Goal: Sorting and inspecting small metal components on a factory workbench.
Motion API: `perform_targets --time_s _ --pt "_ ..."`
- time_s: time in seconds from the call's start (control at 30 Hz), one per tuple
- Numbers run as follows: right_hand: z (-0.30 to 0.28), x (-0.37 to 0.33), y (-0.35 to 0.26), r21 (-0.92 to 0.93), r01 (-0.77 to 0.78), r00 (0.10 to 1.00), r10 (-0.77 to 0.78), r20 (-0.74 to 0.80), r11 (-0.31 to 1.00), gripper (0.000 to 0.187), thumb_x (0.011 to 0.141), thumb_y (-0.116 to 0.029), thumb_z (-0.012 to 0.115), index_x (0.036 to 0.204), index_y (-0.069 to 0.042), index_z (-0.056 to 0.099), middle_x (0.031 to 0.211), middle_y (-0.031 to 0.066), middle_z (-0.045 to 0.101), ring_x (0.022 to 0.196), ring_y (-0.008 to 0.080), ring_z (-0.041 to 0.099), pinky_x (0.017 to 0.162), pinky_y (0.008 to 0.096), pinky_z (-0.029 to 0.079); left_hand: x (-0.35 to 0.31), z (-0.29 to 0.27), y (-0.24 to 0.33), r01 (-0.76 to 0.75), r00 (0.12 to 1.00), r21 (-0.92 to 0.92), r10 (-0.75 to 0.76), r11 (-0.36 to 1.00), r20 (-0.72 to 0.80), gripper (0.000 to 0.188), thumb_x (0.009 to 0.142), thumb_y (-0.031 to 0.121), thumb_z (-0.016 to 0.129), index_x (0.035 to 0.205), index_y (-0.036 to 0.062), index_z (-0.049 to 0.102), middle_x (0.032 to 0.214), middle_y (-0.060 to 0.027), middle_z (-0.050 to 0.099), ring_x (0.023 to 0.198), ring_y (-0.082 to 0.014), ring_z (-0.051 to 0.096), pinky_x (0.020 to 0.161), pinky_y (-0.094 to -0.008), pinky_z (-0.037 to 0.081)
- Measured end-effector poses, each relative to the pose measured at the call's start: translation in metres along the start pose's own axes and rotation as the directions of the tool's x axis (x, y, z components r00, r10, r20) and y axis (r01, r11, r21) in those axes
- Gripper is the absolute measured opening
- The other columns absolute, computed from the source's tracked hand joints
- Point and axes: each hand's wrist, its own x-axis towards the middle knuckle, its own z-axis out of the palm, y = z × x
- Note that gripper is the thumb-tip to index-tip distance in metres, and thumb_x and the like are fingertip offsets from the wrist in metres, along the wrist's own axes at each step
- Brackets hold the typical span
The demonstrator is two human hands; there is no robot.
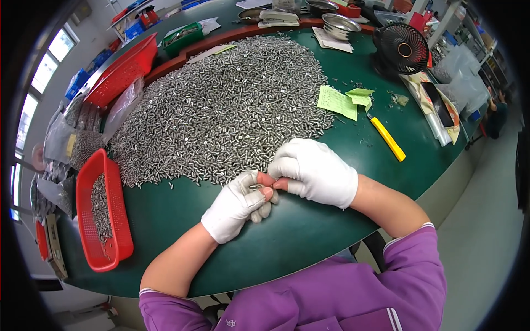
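Head view, looking down: both hands meet just at the near edge of the screw heap (pixel 226 105). The left hand (pixel 237 205) wears a white knit glove with the thumb and forefinger tips cut away; its bare fingertips pinch a small metal screw (pixel 258 186), too small to make out in detail. The right hand (pixel 312 171), gloved the same way, is curled with its bare fingertips pressed against the left hand's, closing on the same screw. That screw sits between the two hands, just off the heap's near edge.

The heap itself is a broad, shallow mound of short, shiny grey screws spread over the dark green, smooth tabletop (pixel 309 231), whose near rim curves round. Left of the heap, a red plastic mesh basket (pixel 118 220) stands with a strip of screws inside. Beyond the heap on the left lies a second red basket (pixel 124 69), tilted. Right of the heap lie pale green paper slips (pixel 338 101) and a yellow utility knife (pixel 387 138). Beyond those stands a small black fan (pixel 404 48), and behind the heap a round metal bowl (pixel 339 23). Purple sleeves (pixel 408 276) show at the lower edge.
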Motion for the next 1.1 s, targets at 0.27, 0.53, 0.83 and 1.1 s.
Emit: perform_targets --time_s 0.27,0.53,0.83,1.1 --pt "-0.008 0.002 0.001 -0.060 -0.076 0.997 0.074 -0.035 0.995 0.013 0.079 -0.018 0.067 0.091 -0.015 0.066 0.090 0.0033 0.060 0.089 0.0248 0.059 0.076 0.0377 0.049 -0.001 -0.004 -0.006 -0.062 0.998 0.020 0.062 0.998 -0.010 0.026 0.094 0.031 0.060 0.104 0.0067 0.056 0.086 -0.0042 0.062 0.061 -0.0082 0.051 0.051 -0.0201 0.041" --pt "-0.013 -0.002 0.017 -0.151 0.042 0.989 -0.020 0.146 0.988 0.010 0.076 -0.016 0.069 0.086 -0.014 0.065 0.084 0.0038 0.059 0.083 0.0258 0.059 0.072 0.0381 0.048 -0.002 -0.002 0.001 -0.069 0.998 -0.074 0.070 0.995 0.009 0.040 0.093 0.043 0.057 0.109 0.0064 0.056 0.090 -0.0065 0.062 0.063 -0.0114 0.052 0.052 -0.0215 0.040" --pt "-0.005 0.000 0.005 0.000 -0.077 0.995 0.076 0.063 0.997 0.014 0.079 -0.019 0.068 0.089 -0.010 0.065 0.089 0.0074 0.059 0.088 0.0280 0.059 0.075 0.0399 0.049 0.000 -0.006 -0.008 -0.072 0.997 -0.061 0.072 0.996 0.004 0.026 0.091 0.024 0.065 0.108 0.0080 0.055 0.090 -0.0052 0.061 0.063 -0.0087 0.051 0.052 -0.0205 0.039" --pt "0.003 0.002 -0.005 0.340 -0.202 0.979 0.192 0.062 0.919 0.015 0.079 -0.015 0.069 0.092 -0.008 0.066 0.090 0.0087 0.060 0.087 0.0286 0.060 0.077 0.0371 0.050 -0.004 0.004 -0.001 -0.041 0.998 0.003 0.041 0.999 -0.054 0.019 0.090 0.018 0.066 0.102 0.0083 0.056 0.087 -0.0037 0.062 0.060 -0.0063 0.050 0.051 -0.0189 0.038"
